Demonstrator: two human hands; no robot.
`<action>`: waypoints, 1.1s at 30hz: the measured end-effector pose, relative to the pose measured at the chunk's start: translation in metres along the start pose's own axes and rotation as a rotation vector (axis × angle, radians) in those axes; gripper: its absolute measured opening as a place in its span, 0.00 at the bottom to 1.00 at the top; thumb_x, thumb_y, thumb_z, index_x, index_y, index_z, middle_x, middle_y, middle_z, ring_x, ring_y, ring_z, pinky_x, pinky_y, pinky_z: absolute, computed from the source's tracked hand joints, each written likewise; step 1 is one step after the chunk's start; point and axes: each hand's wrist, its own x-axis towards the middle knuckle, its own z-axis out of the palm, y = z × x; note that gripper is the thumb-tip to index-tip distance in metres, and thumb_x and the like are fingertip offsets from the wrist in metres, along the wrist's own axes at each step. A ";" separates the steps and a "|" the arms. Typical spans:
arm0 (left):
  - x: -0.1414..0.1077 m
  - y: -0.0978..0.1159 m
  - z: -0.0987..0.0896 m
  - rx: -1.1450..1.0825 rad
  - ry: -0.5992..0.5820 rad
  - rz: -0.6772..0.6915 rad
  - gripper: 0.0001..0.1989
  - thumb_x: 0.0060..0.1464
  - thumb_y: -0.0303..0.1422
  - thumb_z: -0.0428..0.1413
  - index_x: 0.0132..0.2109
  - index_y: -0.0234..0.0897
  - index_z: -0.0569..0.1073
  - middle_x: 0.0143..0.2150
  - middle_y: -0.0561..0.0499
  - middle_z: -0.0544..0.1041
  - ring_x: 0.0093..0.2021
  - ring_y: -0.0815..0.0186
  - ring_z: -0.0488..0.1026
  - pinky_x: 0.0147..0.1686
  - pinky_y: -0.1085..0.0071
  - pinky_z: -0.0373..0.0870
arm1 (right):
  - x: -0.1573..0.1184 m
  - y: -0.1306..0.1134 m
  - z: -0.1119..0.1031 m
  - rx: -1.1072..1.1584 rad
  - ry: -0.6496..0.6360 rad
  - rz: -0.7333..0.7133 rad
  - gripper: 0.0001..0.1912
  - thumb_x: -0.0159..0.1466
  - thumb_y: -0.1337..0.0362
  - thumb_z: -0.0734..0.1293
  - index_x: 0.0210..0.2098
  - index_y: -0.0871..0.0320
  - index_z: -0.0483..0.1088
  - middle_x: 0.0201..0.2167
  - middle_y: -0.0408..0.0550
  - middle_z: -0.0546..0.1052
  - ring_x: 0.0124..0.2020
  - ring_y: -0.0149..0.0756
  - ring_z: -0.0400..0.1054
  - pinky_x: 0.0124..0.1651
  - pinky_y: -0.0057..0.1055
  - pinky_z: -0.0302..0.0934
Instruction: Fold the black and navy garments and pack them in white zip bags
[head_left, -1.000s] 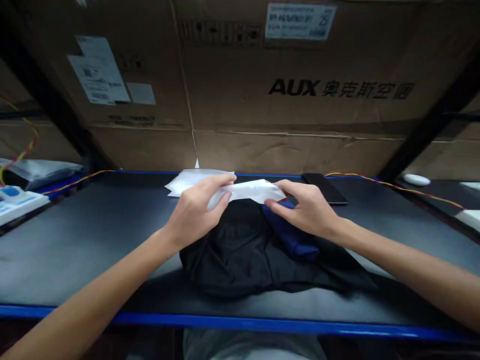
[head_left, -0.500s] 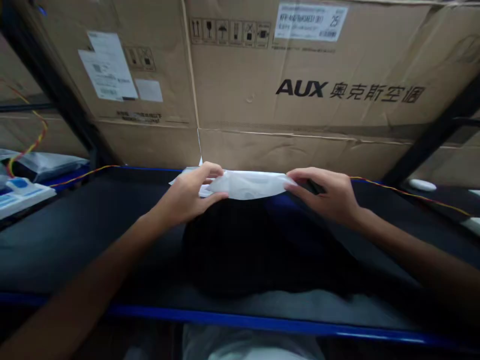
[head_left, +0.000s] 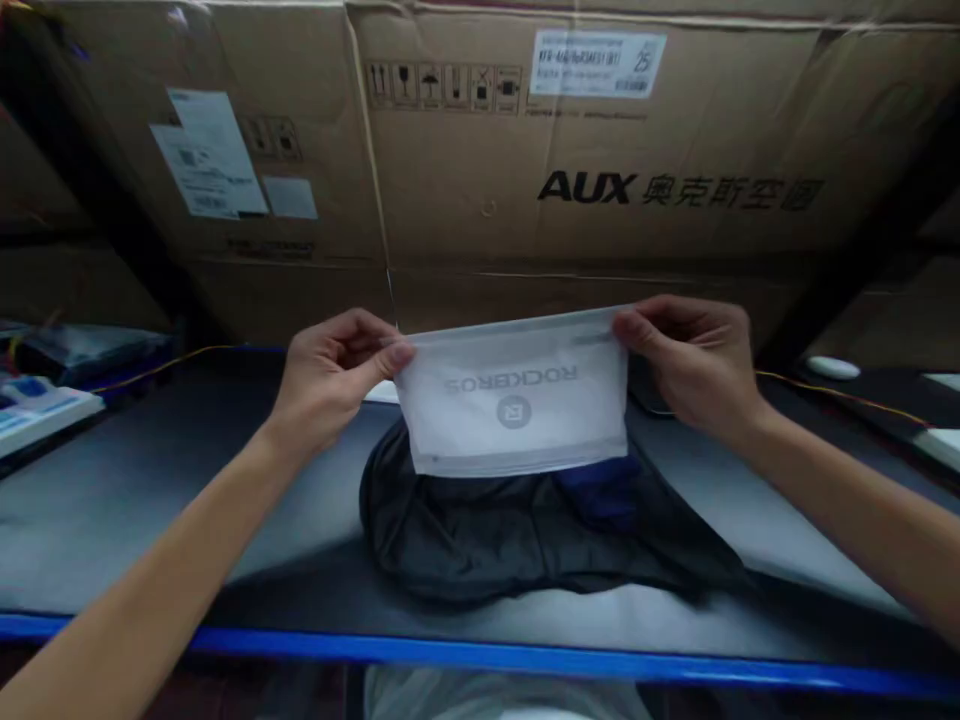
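Observation:
A frosted white plastic pouch [head_left: 517,440] hangs stretched between my two hands, its ROCKBROS print upside down and mirrored. My left hand [head_left: 337,375] pinches the upper left corner between thumb and fingers. At the upper right corner, my right hand [head_left: 694,350] grips it the same way. Below and behind the pouch lies a crumpled black fabric item [head_left: 480,545] with a dark blue patch [head_left: 600,495]; its exact kind I cannot tell. A white edge [head_left: 383,392] shows beside my left hand, mostly hidden.
Large AUX cardboard boxes [head_left: 450,170] stand behind the dark shelf surface [head_left: 150,480]. Its blue front rail [head_left: 420,650] runs across. White boxes [head_left: 45,420] sit at the left, a white oval object [head_left: 834,368] at the right. A red-yellow wire [head_left: 847,400] crosses the back.
The pouch has gone from seen nearly edge-on to spread upright with its printed face showing. My hands have moved farther apart, and the view has shifted slightly.

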 end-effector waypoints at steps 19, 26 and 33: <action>0.005 -0.045 -0.009 0.413 -0.093 -0.281 0.22 0.48 0.35 0.61 0.50 0.38 0.67 0.40 0.48 0.78 0.33 0.62 0.77 0.30 0.67 0.75 | -0.001 0.049 0.011 0.032 -0.569 0.378 0.25 0.56 0.43 0.73 0.36 0.60 0.77 0.31 0.49 0.81 0.32 0.39 0.76 0.40 0.37 0.73; -0.019 -0.028 0.017 0.711 -0.550 0.172 0.15 0.57 0.42 0.58 0.47 0.39 0.74 0.50 0.44 0.78 0.53 0.54 0.75 0.55 0.58 0.70 | -0.003 0.051 0.002 -0.437 -0.985 0.006 0.39 0.58 0.44 0.72 0.64 0.56 0.67 0.65 0.57 0.70 0.64 0.55 0.65 0.66 0.53 0.57; -0.022 -0.030 0.021 0.764 -0.586 0.040 0.09 0.53 0.36 0.58 0.39 0.37 0.78 0.32 0.49 0.80 0.33 0.61 0.77 0.35 0.68 0.70 | -0.001 0.055 0.002 -0.476 -0.998 0.052 0.47 0.58 0.43 0.72 0.69 0.55 0.57 0.63 0.59 0.71 0.63 0.54 0.67 0.64 0.52 0.60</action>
